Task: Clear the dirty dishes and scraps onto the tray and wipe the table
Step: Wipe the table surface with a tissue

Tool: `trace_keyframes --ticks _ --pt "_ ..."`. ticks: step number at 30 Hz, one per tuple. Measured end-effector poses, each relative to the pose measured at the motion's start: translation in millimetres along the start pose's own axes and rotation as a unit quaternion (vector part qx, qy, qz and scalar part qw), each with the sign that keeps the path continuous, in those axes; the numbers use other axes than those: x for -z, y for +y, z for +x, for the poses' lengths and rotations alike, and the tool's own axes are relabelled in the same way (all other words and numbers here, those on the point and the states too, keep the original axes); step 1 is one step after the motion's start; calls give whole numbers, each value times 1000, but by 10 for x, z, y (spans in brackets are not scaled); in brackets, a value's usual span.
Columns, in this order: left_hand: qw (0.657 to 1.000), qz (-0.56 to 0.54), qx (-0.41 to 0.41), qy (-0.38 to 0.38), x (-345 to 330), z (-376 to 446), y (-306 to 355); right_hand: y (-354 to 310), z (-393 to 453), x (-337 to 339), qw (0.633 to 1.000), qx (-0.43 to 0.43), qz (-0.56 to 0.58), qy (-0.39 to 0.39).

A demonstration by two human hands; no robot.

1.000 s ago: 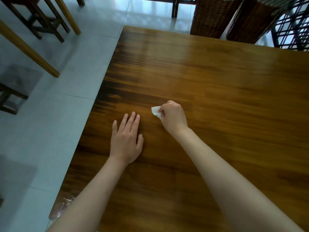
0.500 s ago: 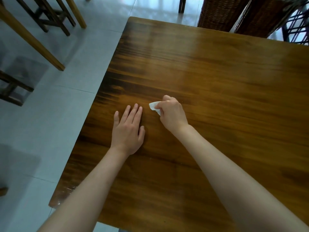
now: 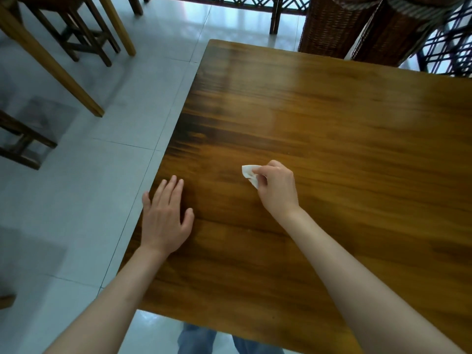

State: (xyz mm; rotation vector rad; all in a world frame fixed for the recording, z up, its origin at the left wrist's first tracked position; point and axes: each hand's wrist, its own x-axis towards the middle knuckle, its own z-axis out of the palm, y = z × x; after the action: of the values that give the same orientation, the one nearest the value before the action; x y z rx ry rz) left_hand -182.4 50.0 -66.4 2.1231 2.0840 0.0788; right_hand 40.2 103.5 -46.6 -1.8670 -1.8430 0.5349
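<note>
- The right hand has its fingers curled round a small crumpled white tissue, pinching it between thumb and fingers; part of the tissue sticks out to the left of the fingertips.
- The tissue is down at the wooden table, in the left half of the top, about midway between the near and far edges. Whether it presses on the wood cannot be told.
- The left hand lies flat, palm down, fingers straight and close together, thumb spread to the right, holding nothing. It rests at the table's left edge, with the little finger over or just past that edge.
- The two hands are apart, the right one farther in from the left edge and slightly farther from the person.
- The table top is glossy, with pale reflections toward the far edge.
- Beyond the far edge stand two wicker chairs.
- Left of the table, on the pale tiled floor, stand wooden stools and table legs.
- Below the near edge, blue trouser legs show.
</note>
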Motion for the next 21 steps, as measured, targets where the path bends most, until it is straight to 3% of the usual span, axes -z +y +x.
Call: trace_keyframes --ticks 10,21 --pt "998 -43 -52 -10 -133 -154 -288 -513 -266 -430 999 -51 -1 13" --pt "997 -50 -65 14 -215 -133 -316 -866 158 -674 995 -92 -3 48"
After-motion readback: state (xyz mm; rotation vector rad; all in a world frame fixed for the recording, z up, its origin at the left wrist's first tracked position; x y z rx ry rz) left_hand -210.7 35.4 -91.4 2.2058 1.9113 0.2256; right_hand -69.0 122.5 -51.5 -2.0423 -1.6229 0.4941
